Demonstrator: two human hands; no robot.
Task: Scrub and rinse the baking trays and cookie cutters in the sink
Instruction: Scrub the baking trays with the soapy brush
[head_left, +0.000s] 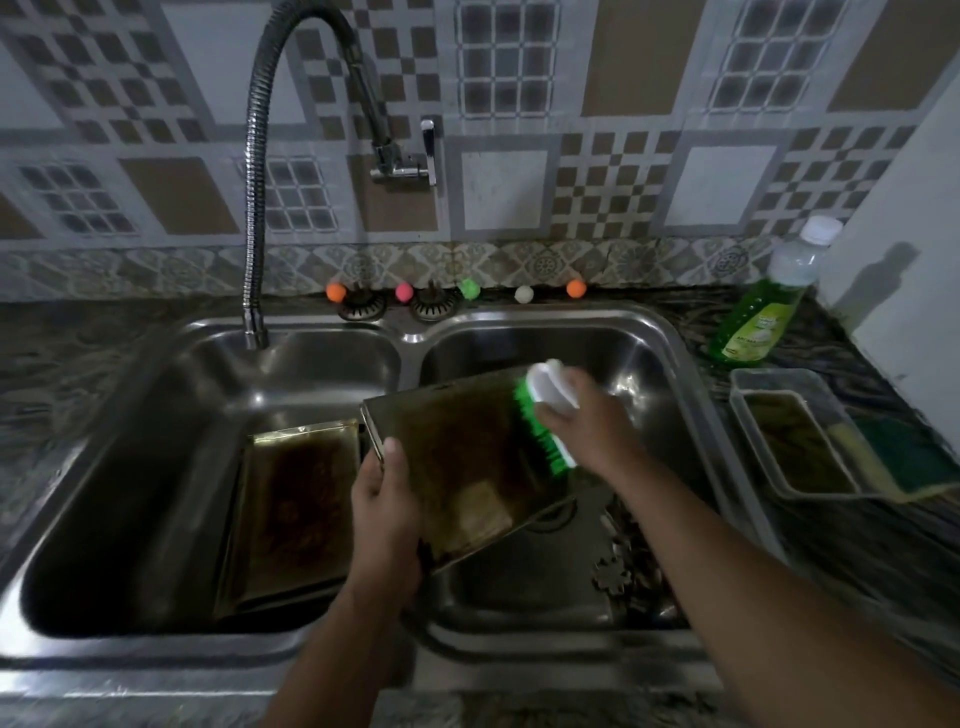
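Scrubbing step, mid-way at best. Baking tray (467, 467) held tilted over the right basin of the sink (670, 332), left edge up, lower right corner dipping toward the drain. Left hand (384, 499) gripping the tray's left rim, thumb curled over the top edge, fingers hidden underneath. Right hand (582, 415) wrapped round the white handle of a scrub brush (545, 421), green bristles pressed on the tray's upper right area. Second tray (296, 509) lying in the left basin, brown baked-on residue all over, looks untouched. Cookie cutters (623, 561) piled at the bottom of the right basin, shapes hard to make out under the forearm. Faucet (257, 208) over the left basin, no water visible. Tray likely thin sheet metal: stiff, light, greasy so probably slippery, rim maybe sharp-ish; best taken by the rolled rim with thumb on top, as now, braced against brush pressure. Cutters likely small, thin, bendable; better pinched by the sides one at a time. Dish soap bottle (763, 312) and sponge tub (795, 441) on the counter at right.
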